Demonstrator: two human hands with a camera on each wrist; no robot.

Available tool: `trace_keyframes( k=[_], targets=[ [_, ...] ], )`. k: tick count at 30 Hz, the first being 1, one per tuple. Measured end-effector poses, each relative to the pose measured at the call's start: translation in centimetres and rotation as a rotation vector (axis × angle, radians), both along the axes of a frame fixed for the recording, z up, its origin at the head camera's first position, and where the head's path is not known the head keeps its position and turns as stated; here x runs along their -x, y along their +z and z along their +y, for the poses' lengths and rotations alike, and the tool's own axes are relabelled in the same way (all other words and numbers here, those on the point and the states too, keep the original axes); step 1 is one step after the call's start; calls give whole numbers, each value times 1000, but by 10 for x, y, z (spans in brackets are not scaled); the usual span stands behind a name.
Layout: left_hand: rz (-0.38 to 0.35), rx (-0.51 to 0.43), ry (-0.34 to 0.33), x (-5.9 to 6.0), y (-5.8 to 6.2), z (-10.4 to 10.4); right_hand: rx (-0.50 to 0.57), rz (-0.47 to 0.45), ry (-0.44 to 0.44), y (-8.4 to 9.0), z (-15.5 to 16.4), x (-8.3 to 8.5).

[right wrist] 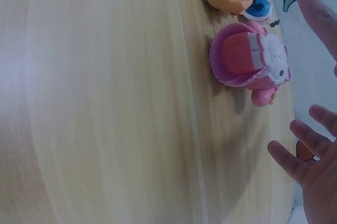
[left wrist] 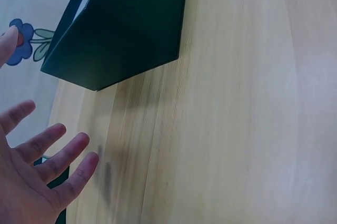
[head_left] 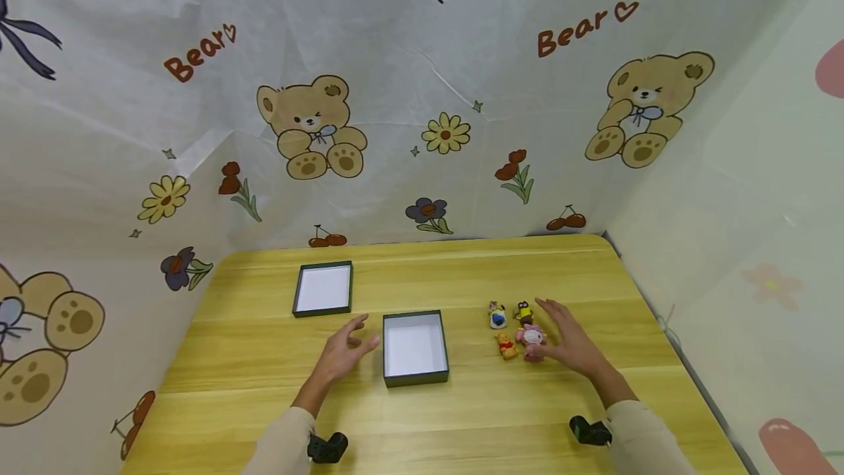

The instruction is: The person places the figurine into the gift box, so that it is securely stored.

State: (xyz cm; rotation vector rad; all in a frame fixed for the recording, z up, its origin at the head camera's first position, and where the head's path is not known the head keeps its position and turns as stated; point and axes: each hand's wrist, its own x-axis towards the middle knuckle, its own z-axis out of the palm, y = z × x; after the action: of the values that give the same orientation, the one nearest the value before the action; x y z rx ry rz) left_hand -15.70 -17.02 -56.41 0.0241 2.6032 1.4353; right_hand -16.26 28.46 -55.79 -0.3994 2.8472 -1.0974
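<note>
My left hand (head_left: 342, 352) hovers just left of a dark green open box (head_left: 415, 347) with a white inside, fingers spread and holding nothing. In the left wrist view the side of that box (left wrist: 126, 29) rises beyond the fingers. On the right, my right hand (head_left: 572, 339) reaches beside a cluster of small figurines, its fingers apart and its palm empty. Nearest to it stands a pink figurine (head_left: 530, 341), whose pink scalloped base shows in the right wrist view. Around that one are an orange bear figurine (head_left: 506, 346), a yellow-and-black figurine (head_left: 524, 312) and a blue-and-white figurine (head_left: 497, 315).
A matching shallow green lid (head_left: 323, 289), white inside, lies at the back left of the wooden table (head_left: 461, 424). Behind the table hangs a white cloth (head_left: 395, 50) printed with bears and flowers. A dark wrist device sits at each sleeve.
</note>
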Motion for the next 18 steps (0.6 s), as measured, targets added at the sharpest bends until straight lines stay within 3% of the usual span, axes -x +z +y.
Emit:
trace_keyframes(
  k=[6,18],
  targets=[
    [-50,-34,15,2,-2,3,15,-44,-8,-2,-5,-3],
    [-90,-58,18,3,-5,14,108,-9,-10,-15,-6,-3]
  ],
)
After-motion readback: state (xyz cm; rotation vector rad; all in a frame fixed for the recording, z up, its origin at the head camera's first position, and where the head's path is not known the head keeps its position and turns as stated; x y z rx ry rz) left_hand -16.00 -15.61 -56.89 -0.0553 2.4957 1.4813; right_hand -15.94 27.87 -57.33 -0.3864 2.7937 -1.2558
